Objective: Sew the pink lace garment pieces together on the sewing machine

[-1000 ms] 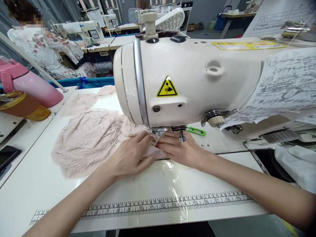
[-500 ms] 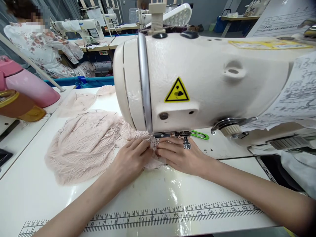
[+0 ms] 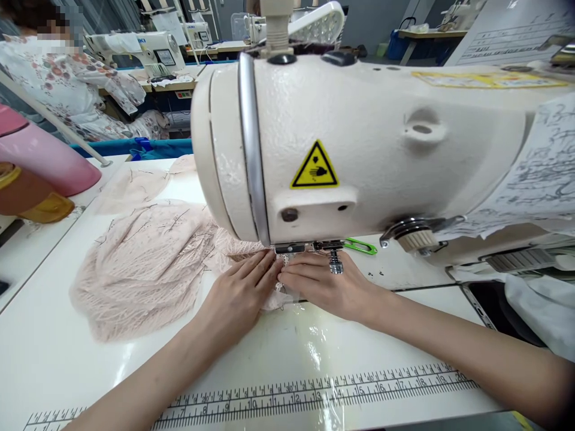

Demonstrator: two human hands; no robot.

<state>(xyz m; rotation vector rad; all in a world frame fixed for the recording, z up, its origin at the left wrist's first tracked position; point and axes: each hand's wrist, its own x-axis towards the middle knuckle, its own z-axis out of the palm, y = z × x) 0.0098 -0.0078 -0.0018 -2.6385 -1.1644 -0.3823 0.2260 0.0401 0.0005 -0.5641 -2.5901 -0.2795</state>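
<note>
Pale pink lace fabric (image 3: 144, 269) lies bunched on the white table, left of and under the sewing machine (image 3: 359, 137). My left hand (image 3: 240, 286) presses on the edge of the lace just below the machine head, fingers close together. Opposite it, my right hand (image 3: 321, 282) has its fingers closed at the same lace edge. The two hands' fingertips nearly meet over a small strip of lace. Behind the machine head, the needle and presser foot are hidden. Just beyond my right hand is a green-handled tool (image 3: 360, 246), probably thread snips.
A pink bottle (image 3: 49, 152) and a brown cup (image 3: 33, 194) stand at the left. A printed ruler (image 3: 269, 398) runs along the table's front. At the right lie a phone (image 3: 498, 311) and pale cloth (image 3: 543, 311). Another person (image 3: 67, 84) sits at back left.
My left hand's fingers have straightened and slid slightly forward on the lace. My right hand stays at the lace edge. The whole view has shifted a little.
</note>
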